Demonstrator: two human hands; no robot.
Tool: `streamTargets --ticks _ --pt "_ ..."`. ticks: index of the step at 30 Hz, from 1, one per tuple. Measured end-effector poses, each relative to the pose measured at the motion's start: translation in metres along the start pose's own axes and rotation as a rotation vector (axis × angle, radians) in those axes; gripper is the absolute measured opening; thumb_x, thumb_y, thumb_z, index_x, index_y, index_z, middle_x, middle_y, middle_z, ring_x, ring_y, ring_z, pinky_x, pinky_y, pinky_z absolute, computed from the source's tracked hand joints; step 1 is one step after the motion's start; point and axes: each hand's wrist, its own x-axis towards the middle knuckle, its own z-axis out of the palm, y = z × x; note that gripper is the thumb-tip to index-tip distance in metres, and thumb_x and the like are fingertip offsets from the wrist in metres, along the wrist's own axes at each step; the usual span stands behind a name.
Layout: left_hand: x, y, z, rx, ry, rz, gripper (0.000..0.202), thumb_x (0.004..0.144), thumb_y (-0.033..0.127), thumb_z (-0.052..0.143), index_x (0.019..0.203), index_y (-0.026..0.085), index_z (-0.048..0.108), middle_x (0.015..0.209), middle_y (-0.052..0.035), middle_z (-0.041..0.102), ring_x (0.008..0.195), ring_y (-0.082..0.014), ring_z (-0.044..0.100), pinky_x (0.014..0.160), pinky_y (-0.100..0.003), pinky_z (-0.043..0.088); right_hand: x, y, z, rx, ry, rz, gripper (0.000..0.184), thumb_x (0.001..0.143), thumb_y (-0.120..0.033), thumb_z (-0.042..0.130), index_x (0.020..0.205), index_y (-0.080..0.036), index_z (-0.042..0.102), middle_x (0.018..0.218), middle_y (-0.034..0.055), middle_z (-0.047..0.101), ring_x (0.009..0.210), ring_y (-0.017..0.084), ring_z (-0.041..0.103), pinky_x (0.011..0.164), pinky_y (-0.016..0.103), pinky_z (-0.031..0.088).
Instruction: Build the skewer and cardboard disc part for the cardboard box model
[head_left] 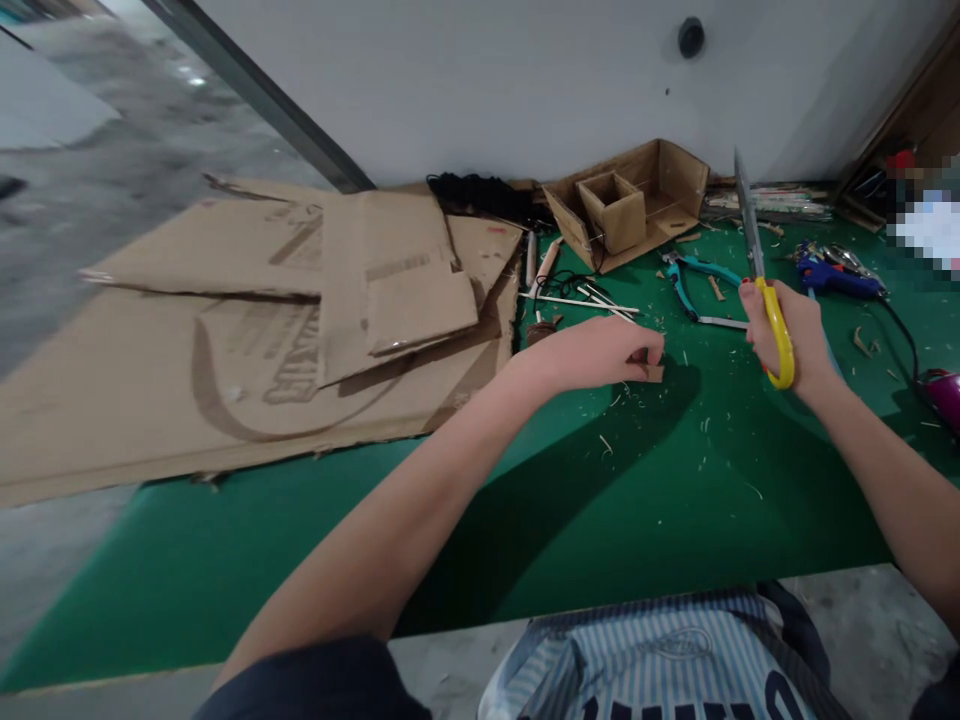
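My left hand (611, 352) is over the middle of the green table, its fingers pinched on a small piece of cardboard (654, 374). To the right, my right hand (796, 325) is wrapped round the yellow handles of a pair of scissors (780, 340). Their long metal blades look closed and point up, away from me. Teal-handled pliers (705, 268) lie just left of the scissors. Thin pale sticks (592, 300) and a black cord are on the table behind my left hand. Brown round pieces (541, 330) are partly hidden by my left wrist.
Large flattened cardboard (247, 390) covers the table's left side. An open cardboard box form (667, 185) with a smaller box (621, 212) stands at the back wall. A blue glue gun (836, 278) and a magenta object (941, 395) lie at right. Scraps litter the green tabletop (570, 540).
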Motion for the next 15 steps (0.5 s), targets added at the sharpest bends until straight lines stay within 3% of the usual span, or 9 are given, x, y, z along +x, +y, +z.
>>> streamTargets --ticks 5,11,15 --pt "0.000 -0.003 0.007 0.058 0.046 0.038 0.023 0.096 0.018 0.055 0.104 0.019 0.077 0.108 -0.0090 0.073 0.095 -0.0208 0.067 0.081 -0.031 0.045 0.005 0.001 0.000 0.178 0.009 0.133 0.054 0.096 -0.075 0.048 0.086 -0.024 0.059 0.059 0.0007 0.061 0.051 0.018 0.059 0.054 0.033 0.049" --pt "-0.009 0.002 0.019 0.260 0.132 0.090 0.038 0.105 0.016 0.044 0.120 0.019 0.079 0.115 -0.0125 0.073 0.104 -0.0247 0.070 0.090 -0.035 0.050 0.014 -0.005 0.005 0.374 -0.173 0.301 0.052 0.083 -0.070 0.073 0.094 -0.020 0.066 0.063 0.0006 0.064 0.048 0.013 0.056 0.046 0.028 0.050" --pt "-0.014 0.000 0.021 0.396 0.127 0.154 0.037 0.105 0.014 0.048 0.130 0.023 0.075 0.122 -0.0121 0.073 0.107 -0.0243 0.070 0.090 -0.033 0.050 0.013 -0.003 0.012 0.401 -0.214 0.280 0.060 0.075 -0.069 0.081 0.103 -0.017 0.071 0.075 0.0044 0.071 0.054 0.015 0.061 0.052 0.032 0.056"
